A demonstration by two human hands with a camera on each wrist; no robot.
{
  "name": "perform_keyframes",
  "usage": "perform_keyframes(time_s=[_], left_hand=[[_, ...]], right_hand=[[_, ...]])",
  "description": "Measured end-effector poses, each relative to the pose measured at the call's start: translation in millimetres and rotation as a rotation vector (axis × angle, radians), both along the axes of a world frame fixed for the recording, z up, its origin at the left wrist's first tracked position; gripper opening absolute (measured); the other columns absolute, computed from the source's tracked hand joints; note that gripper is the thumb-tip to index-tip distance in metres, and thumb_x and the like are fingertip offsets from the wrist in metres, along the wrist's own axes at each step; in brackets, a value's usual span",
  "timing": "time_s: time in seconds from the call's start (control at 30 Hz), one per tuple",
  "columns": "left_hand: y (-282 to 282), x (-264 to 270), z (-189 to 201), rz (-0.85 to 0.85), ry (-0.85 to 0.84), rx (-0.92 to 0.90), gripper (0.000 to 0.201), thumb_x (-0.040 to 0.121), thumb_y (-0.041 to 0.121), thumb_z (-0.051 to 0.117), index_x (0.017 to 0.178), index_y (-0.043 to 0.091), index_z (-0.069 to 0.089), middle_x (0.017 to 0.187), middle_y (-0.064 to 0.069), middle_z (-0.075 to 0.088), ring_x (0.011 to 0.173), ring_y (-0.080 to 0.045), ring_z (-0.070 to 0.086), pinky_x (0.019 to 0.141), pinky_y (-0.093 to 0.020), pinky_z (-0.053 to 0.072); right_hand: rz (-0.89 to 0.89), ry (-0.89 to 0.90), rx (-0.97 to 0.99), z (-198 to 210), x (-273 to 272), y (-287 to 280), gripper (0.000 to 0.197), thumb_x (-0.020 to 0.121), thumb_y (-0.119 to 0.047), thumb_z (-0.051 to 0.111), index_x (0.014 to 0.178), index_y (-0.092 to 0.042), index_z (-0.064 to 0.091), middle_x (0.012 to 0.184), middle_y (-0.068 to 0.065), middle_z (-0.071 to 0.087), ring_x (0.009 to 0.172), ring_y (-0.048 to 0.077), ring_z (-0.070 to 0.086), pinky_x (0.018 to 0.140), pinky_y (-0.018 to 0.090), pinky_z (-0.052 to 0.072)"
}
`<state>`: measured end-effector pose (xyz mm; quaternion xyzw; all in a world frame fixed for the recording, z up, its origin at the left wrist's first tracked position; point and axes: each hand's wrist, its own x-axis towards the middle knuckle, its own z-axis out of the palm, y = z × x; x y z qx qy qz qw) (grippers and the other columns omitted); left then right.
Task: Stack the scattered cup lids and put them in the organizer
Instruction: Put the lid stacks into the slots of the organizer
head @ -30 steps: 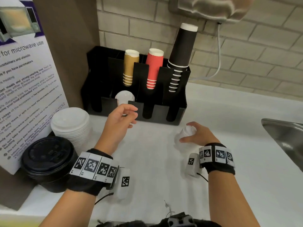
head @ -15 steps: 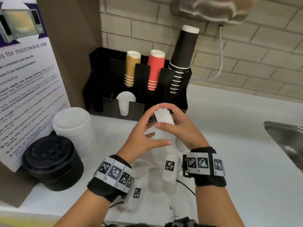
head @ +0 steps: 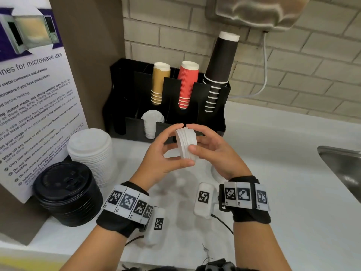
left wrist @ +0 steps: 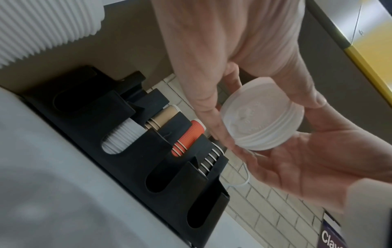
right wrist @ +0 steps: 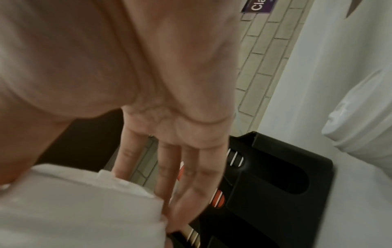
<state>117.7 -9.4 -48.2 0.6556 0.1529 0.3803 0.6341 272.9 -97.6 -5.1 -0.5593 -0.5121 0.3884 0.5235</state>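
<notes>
- Your left hand [head: 164, 153] and right hand [head: 213, 151] hold a short stack of white lids [head: 186, 142] between them, up off the tabletop [head: 283, 202] and just in front of the organizer [head: 213, 114].
- The stack is turned on its side – thin, round, translucent white plastic discs nested together, their rims showing as fine ridges along the edge.
- Your left fingers [head: 175, 128] curl over the top of the stack while the thumb presses in from below; your right fingers curl round the far side, with the thumb pinching the near rim.
- From the left wrist view, the stack's flat round face [left wrist: 262, 115] shows an embossed centre, with concentric rings at the edge.
- The organizer is a black, hard, matt box with tall slotted compartments. One front slot holds a ribbed column of white lids [head: 151, 123] – the front slots to its right look dark.
- In the back slots stand upturned paper cups: a tan stack [head: 159, 83], a red corrugated stack [head: 186, 85] and a tall black stack [head: 218, 69] with white rims.
- To your left on the tabletop stands a larger stack of domed white lids [head: 91, 151], and just beside it a stack of glossy black lids [head: 66, 192].
- One more white lid [head: 215, 172] lies flat on the tabletop, partly hidden under your right hand.
</notes>
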Motion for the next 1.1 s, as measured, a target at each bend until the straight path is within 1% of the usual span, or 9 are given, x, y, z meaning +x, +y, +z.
perform_keyframes(time_s=[0.1,0.2,0.3,0.4,0.53,0.67,0.8,0.93,1.1], left_hand=[[-0.3,-0.7,-0.2,-0.029,-0.003,0.007,0.080,0.062,0.021,0.086,0.131,0.040,0.051,0.131,0.018,0.053,0.117,-0.009,0.058,0.079,-0.031,0.058],[1.4,-2.3,0.2,-0.055,0.002,0.020,0.078,0.066,0.011,0.086,0.131,0.039,0.051,0.131,0.022,0.053,0.117,-0.008,0.058,0.079,-0.030,0.057],[0.1,-3.4,1.1,-0.060,-0.001,0.013,0.078,0.064,0.017,0.085,0.131,0.038,0.051,0.131,0.021,0.053,0.117,-0.008,0.058,0.078,-0.030,0.057],[-2.4,-2.9,1.2,-0.042,-0.008,0.017,0.081,0.061,0.021,0.086,0.132,0.037,0.051,0.131,0.017,0.054,0.118,-0.010,0.058,0.078,-0.029,0.057],[-3.6,-1.8,2.3,-0.020,-0.015,0.020,0.084,0.058,0.023,0.087,0.131,0.040,0.050,0.134,0.009,0.051,0.118,-0.012,0.057,0.079,-0.030,0.057],[-3.1,-2.0,3.0,-0.025,-0.007,0.023,0.086,0.057,0.026,0.091,0.131,0.044,0.050,0.133,0.014,0.052,0.118,-0.011,0.057,0.079,-0.029,0.057],[1.2,-3.9,3.2,-0.030,0.024,0.040,0.089,0.058,0.032,0.090,0.134,0.048,0.045,0.138,0.011,0.050,0.120,-0.009,0.057,0.079,-0.026,0.057],[4.5,-6.4,2.5,-0.032,0.053,0.062,0.092,0.059,0.032,0.088,0.136,0.050,0.042,0.140,0.010,0.049,0.120,-0.006,0.057,0.078,-0.023,0.055],[7.4,-6.1,1.0,0.039,0.077,0.077,0.095,0.057,0.036,0.086,0.137,0.051,0.038,0.140,0.013,0.048,0.122,-0.009,0.054,0.085,-0.026,0.056]], right_hand=[[0.003,0.026,0.003,-2.6,1.1,0.1,0.056,0.081,-0.026,0.072,0.133,-0.024,0.052,0.117,0.011,0.067,0.109,0.025,0.065,0.092,0.039,0.053],[0.009,0.036,0.001,-4.0,3.4,-0.9,0.054,0.082,-0.022,0.067,0.134,-0.023,0.052,0.122,0.010,0.065,0.112,0.027,0.062,0.096,0.046,0.051],[0.017,0.034,-0.004,-4.3,2.6,-1.3,0.055,0.082,-0.021,0.067,0.135,-0.021,0.052,0.123,0.009,0.065,0.113,0.027,0.062,0.097,0.048,0.050],[0.008,0.032,0.001,-2.9,-0.4,-1.2,0.056,0.081,-0.020,0.069,0.134,-0.021,0.053,0.121,0.008,0.066,0.112,0.025,0.063,0.096,0.046,0.051],[-0.004,0.040,0.022,-1.0,-3.6,-1.5,0.058,0.078,-0.024,0.075,0.133,-0.020,0.054,0.121,0.010,0.066,0.111,0.024,0.063,0.094,0.045,0.052],[-0.019,0.036,0.031,0.7,-5.2,-3.4,0.058,0.076,-0.025,0.072,0.131,-0.022,0.054,0.120,0.009,0.065,0.109,0.024,0.064,0.091,0.042,0.054],[-0.042,-0.014,0.041,2.2,-7.3,-3.1,0.050,0.078,-0.029,0.074,0.126,-0.029,0.057,0.121,0.003,0.062,0.105,0.022,0.066,0.088,0.045,0.056],[-0.021,-0.021,0.030,2.7,-7.0,-0.1,0.057,0.075,-0.028,0.074,0.129,-0.024,0.058,0.122,0.005,0.065,0.111,0.021,0.064,0.093,0.048,0.053],[-0.022,-0.124,0.048,4.1,-10.4,10.0,0.065,0.068,-0.021,0.082,0.128,-0.024,0.058,0.120,-0.002,0.066,0.113,0.014,0.062,0.098,0.039,0.051]])
